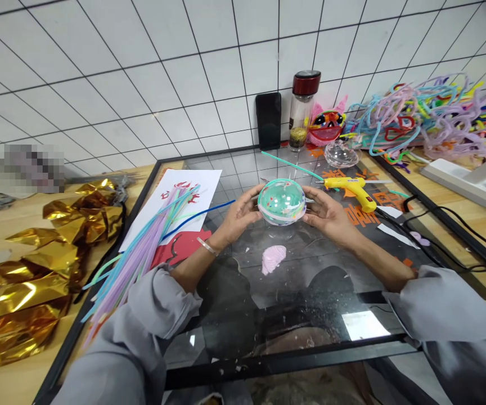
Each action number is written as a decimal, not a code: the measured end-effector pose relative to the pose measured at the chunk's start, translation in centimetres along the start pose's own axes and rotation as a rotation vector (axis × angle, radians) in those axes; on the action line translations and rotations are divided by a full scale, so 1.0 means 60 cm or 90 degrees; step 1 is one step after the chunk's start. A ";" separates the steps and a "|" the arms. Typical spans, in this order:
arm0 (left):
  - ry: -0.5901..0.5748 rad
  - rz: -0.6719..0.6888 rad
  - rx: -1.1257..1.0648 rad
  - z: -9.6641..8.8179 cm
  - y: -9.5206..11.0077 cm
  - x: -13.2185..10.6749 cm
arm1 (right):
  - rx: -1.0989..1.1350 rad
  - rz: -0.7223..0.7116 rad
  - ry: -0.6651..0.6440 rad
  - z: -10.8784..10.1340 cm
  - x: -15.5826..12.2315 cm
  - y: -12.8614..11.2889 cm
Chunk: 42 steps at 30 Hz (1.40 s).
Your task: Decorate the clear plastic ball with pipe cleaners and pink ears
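Note:
Between my two hands is a clear plastic ball (282,199) with a mint-green inside, coloured specks and a pale band round its lower edge. My left hand (245,214) grips its left side, thumb toward the front. On the opposite side my right hand (325,216) holds it with the thumb at the lower edge and the fingers partly hidden behind. A lump of pink clay (274,259) lies on the dark glass tabletop (293,304) just in front of the ball. To the right, close to my right hand, rests a yellow glue gun (355,188).
Purple and blue pipe cleaners (142,247) lie over white paper (203,185) and red sheet (184,247). Gold foil (36,281) sits far left. Behind stand a phone (268,121), a glass bottle (300,112) and a pink animal figure (326,126). Cables (445,219) and a power strip (471,183) are right.

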State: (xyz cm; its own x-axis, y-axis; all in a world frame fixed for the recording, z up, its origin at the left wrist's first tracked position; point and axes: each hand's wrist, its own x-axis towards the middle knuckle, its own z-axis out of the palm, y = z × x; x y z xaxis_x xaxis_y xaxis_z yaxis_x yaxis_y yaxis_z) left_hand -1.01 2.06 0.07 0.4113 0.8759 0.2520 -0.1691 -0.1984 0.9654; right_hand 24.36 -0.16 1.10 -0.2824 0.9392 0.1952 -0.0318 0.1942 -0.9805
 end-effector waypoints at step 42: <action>0.012 0.122 0.342 0.020 0.019 0.002 | -0.923 -0.693 0.161 0.018 -0.008 -0.012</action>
State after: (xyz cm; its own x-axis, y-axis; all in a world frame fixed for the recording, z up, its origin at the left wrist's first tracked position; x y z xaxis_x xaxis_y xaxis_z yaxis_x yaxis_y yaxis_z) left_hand -0.07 1.40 1.29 0.4009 0.8091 0.4298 0.2428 -0.5461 0.8017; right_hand 23.49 -1.06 1.68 -0.5665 0.2308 0.7911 0.7170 0.6113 0.3350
